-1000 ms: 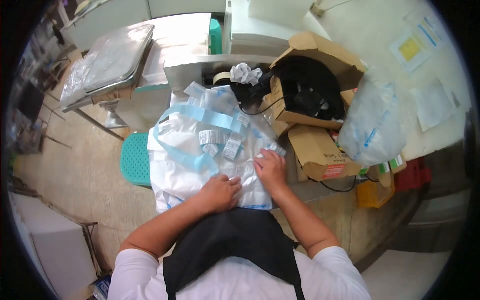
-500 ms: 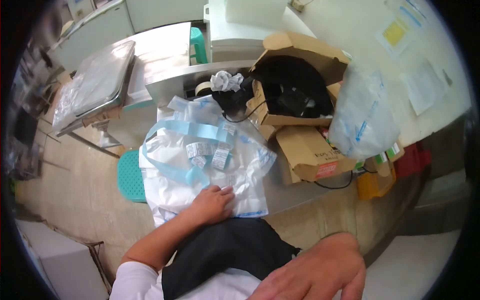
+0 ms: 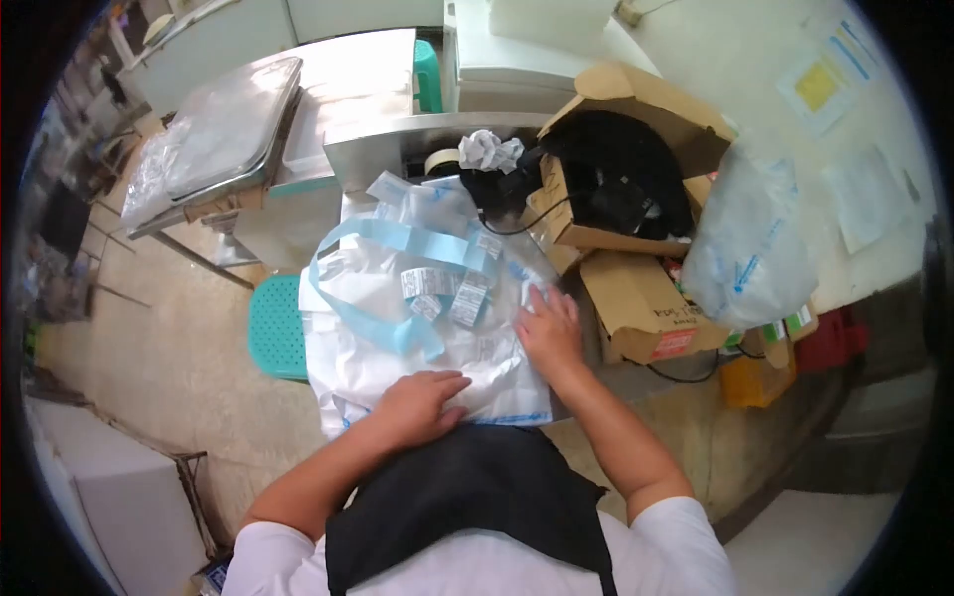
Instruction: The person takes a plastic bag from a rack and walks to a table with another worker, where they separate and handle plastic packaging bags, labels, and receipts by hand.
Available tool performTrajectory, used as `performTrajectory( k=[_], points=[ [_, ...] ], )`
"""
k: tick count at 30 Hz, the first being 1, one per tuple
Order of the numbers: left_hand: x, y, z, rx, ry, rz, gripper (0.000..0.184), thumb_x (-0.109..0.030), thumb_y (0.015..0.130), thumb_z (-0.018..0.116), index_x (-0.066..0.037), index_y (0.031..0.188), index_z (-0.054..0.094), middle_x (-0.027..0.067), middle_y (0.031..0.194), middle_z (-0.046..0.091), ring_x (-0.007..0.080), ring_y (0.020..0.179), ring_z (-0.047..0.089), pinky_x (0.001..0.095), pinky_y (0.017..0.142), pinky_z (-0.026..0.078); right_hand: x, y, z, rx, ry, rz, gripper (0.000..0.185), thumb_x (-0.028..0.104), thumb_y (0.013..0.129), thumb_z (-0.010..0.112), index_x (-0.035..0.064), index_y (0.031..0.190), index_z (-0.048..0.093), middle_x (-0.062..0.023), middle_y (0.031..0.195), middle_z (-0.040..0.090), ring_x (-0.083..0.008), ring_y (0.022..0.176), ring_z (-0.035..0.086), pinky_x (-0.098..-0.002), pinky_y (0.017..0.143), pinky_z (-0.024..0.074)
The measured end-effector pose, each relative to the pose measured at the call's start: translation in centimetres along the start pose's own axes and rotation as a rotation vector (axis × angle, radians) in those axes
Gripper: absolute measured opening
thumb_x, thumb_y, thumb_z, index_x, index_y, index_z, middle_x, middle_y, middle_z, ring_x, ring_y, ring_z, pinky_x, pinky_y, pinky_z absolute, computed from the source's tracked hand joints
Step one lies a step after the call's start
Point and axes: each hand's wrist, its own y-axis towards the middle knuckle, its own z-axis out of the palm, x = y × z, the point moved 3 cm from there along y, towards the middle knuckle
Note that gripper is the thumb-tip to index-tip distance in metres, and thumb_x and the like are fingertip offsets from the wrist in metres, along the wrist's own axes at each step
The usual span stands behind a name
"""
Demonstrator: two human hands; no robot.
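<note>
L hand (image 3: 419, 405) flat w/ thumb apart, R hand (image 3: 552, 336) fingers spread, both on white plastic (image 3: 497, 382), blue strip (image 3: 397, 237) atop

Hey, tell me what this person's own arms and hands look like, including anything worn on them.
Short white fabric sleeves, with bare forearms below. The bare left hand and bare right hand have no gloves, and no watch or bracelet shows. A black apron covers the front.

You've got the label strip (image 3: 399, 236) on the plastic bags (image 3: 492, 372) smack in front of you, 1 stool (image 3: 277, 328) off left, cardboard boxes (image 3: 641, 303) to the right, and a paper wad (image 3: 491, 152) behind the bags.
</note>
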Motion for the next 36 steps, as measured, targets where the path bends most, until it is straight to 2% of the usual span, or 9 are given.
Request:
performTrajectory(
  k=[3,9,15,16,20,27,31,33,36],
  points=[
    [0.1,-0.4,-0.7,-0.009,-0.025,-0.029,0.044,-0.025,0.086,0.067,-0.006,0.125,0.062,0.0167,0.127,0.062,0.0349,0.115,0.059,0.0429,0.098,0.048,-0.2,-0.3,-0.1,-0.024,0.064,-0.070,0.012,0.022,0.078,0.073,0.0134,0.086,0.076,-0.0095,0.126,0.064,-0.0317,0.124,0.053,-0.0540,0.106,0.0338],
    [-1.0,0.6,-2.4,-0.128,-0.175,0.006,0.041,-0.020,0.084,0.071,-0.006,0.122,0.063,0.0166,0.123,0.064,0.0352,0.111,0.061,0.0414,0.095,0.049,2.1,-0.6,-5.6,-0.189,0.290,0.093,0.013,0.013,0.072,0.076,0.0126,0.085,0.074,-0.0079,0.115,0.069,-0.0276,0.113,0.059,-0.0475,0.100,0.0398],
    [-3.3,4.3,-6.0,-0.472,0.076,0.224,0.064,-0.021,0.079,0.077,-0.007,0.136,0.053,0.0171,0.136,0.055,0.0362,0.124,0.053,0.0438,0.103,0.043,2.0,-0.7,-10.1,-0.194,0.642,0.144,0.009,0.011,0.079,0.074,0.0079,0.088,0.073,-0.0102,0.098,0.072,-0.0297,0.091,0.067,-0.0379,0.080,0.0506],
    [-2.8,5.1,-5.9,-0.435,0.144,0.242,0.078,-0.027,0.078,0.078,-0.005,0.144,0.042,0.0172,0.142,0.049,0.0363,0.132,0.046,0.0460,0.109,0.036,2.1,-0.5,-11.2,-0.204,0.661,0.187,0.008,0.012,0.081,0.074,0.0069,0.087,0.072,-0.0109,0.096,0.071,-0.0292,0.088,0.067,-0.0370,0.079,0.0507],
    [-0.3,7.6,-3.6,-0.244,0.251,0.102,0.085,-0.036,0.078,0.076,-0.005,0.146,0.037,0.0175,0.141,0.050,0.0363,0.134,0.043,0.0476,0.114,0.030,1.2,-0.9,-15.0,-0.319,0.681,0.356,0.012,0.015,0.089,0.070,0.0033,0.087,0.068,-0.0090,0.085,0.068,-0.0208,0.076,0.064,-0.0311,0.071,0.0492],
    [1.6,7.9,-1.6,-0.191,0.189,-0.023,0.080,-0.034,0.077,0.078,-0.003,0.142,0.042,0.0203,0.138,0.052,0.0390,0.129,0.047,0.0465,0.111,0.035,-1.5,-2.3,-21.7,-0.649,0.777,0.437,0.016,0.018,0.098,0.062,0.0035,0.093,0.059,0.0049,0.080,0.054,-0.0027,0.073,0.047,-0.0204,0.063,0.0402],
    [-2.0,8.0,-4.1,-0.346,-0.150,0.234,0.083,-0.035,0.076,0.081,-0.001,0.141,0.041,0.0210,0.140,0.050,0.0382,0.126,0.050,0.0448,0.106,0.040,-0.6,-2.4,-22.6,-0.577,1.326,0.667,0.012,0.019,0.100,0.058,0.0073,0.102,0.060,0.0045,0.088,0.058,-0.0036,0.077,0.052,-0.0194,0.071,0.0433],
    [-7.2,7.4,-6.6,-0.420,-0.345,0.384,0.083,-0.035,0.074,0.083,0.000,0.139,0.044,0.0223,0.139,0.050,0.0383,0.126,0.051,0.0430,0.104,0.042,2.6,-1.6,-23.7,-0.281,1.426,0.689,0.014,0.021,0.101,0.056,0.0089,0.107,0.061,0.0046,0.090,0.058,-0.0037,0.081,0.054,-0.0194,0.075,0.0444],
    [-9.0,10.1,-6.8,-0.211,-0.582,0.355,0.043,-0.024,0.085,0.076,0.002,0.117,0.062,0.0153,0.110,0.066,0.0230,0.100,0.064,0.0343,0.086,0.049,3.4,-0.7,-23.7,-0.297,1.607,0.642,0.020,0.021,0.098,0.063,0.0078,0.113,0.058,0.0039,0.092,0.059,-0.0044,0.083,0.054,-0.0209,0.075,0.0454]
  ],
)
